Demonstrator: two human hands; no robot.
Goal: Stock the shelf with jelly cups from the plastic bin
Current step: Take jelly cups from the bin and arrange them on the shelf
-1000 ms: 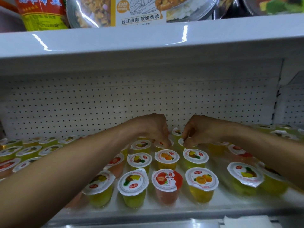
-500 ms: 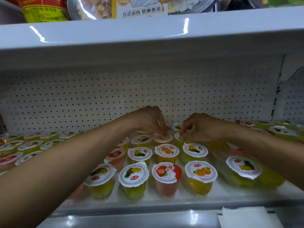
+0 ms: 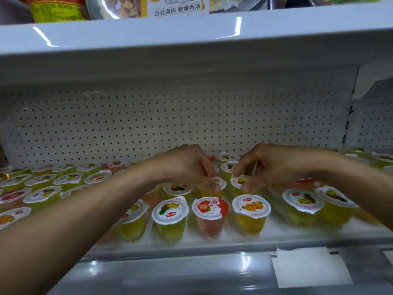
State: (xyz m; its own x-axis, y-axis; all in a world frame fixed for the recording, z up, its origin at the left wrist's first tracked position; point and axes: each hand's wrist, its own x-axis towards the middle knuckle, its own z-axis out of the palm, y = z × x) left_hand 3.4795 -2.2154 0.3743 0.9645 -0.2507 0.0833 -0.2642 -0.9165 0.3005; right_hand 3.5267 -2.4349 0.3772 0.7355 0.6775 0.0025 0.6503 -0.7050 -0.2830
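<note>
Rows of jelly cups with white foil lids stand on the white shelf point(image 3: 212, 241). My left hand point(image 3: 191, 165) reaches in and its fingertips pinch the lid rim of an orange jelly cup point(image 3: 214, 188) in the second row. My right hand point(image 3: 263, 165) pinches the rim of a yellow jelly cup point(image 3: 239, 184) beside it. In the front row stand a pink strawberry cup point(image 3: 210, 216) and an orange-fruit cup point(image 3: 251, 211). The plastic bin is out of view.
A perforated white back panel point(image 3: 170, 124) closes the shelf behind. The upper shelf point(image 3: 191, 35) hangs low overhead and carries food packs. More cups fill the left point(image 3: 40, 196) and right point(image 3: 304, 205) sides. A white price label point(image 3: 308, 267) sits on the front rail.
Both hands have drawn slightly toward me, from the third-row cups to second-row cups. The view has tilted down a little.
</note>
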